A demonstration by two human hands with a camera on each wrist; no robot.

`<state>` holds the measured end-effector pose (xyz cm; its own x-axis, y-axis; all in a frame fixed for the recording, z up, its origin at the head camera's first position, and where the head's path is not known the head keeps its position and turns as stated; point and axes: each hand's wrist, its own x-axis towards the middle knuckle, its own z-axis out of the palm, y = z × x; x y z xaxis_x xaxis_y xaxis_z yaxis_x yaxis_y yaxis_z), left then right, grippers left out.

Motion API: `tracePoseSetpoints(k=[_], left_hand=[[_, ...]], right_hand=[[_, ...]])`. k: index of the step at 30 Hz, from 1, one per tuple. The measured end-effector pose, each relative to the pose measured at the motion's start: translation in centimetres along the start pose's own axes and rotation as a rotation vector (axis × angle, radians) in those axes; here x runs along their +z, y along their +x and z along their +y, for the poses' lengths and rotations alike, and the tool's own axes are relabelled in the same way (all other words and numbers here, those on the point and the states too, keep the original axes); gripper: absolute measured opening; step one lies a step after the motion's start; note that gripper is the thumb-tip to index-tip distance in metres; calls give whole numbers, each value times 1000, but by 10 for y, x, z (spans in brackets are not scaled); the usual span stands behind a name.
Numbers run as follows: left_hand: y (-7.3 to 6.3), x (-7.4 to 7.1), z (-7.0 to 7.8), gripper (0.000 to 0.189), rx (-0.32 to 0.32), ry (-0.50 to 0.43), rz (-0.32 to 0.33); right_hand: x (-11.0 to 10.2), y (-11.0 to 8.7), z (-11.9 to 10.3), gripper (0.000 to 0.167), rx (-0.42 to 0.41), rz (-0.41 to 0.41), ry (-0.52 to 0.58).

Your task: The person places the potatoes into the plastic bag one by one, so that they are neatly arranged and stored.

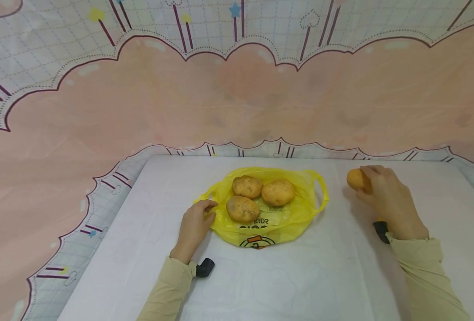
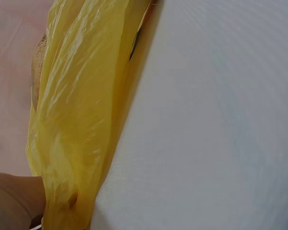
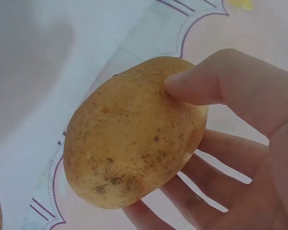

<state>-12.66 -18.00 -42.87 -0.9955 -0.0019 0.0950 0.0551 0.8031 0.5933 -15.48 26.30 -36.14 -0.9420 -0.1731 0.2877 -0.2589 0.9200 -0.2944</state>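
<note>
Right grip (image 1: pixel 392 199) grasps one potato (image 1: pixel 357 179) over the table (image 1: pixel 301 281), right of the yellow plastic bag (image 1: pixel 290 229); left grip (image 1: pixel 194 227) pinches the bag's left edge. Insufficient finger pressure may drop the potato; tugging the bag may spill its three potatoes (image 1: pixel 278 192).

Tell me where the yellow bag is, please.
In the head view, the yellow bag lies near the middle of the table, the left hand holding its left edge.

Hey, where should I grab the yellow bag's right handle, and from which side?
Probably pinch the outer stretch of the right handle, coming from the right: its loop sticks out past the body of the yellow bag, away from the three potatoes. The right grip holds another potato, so it would need freeing first.
</note>
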Motion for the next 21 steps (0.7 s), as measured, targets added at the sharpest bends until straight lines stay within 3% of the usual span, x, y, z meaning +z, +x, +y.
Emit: tracePoseSetpoints(k=[21], left_hand=[[-1,0,1,25,-12,-3,-5]], right_hand=[[-17,2,-21,54,-28,50,20]])
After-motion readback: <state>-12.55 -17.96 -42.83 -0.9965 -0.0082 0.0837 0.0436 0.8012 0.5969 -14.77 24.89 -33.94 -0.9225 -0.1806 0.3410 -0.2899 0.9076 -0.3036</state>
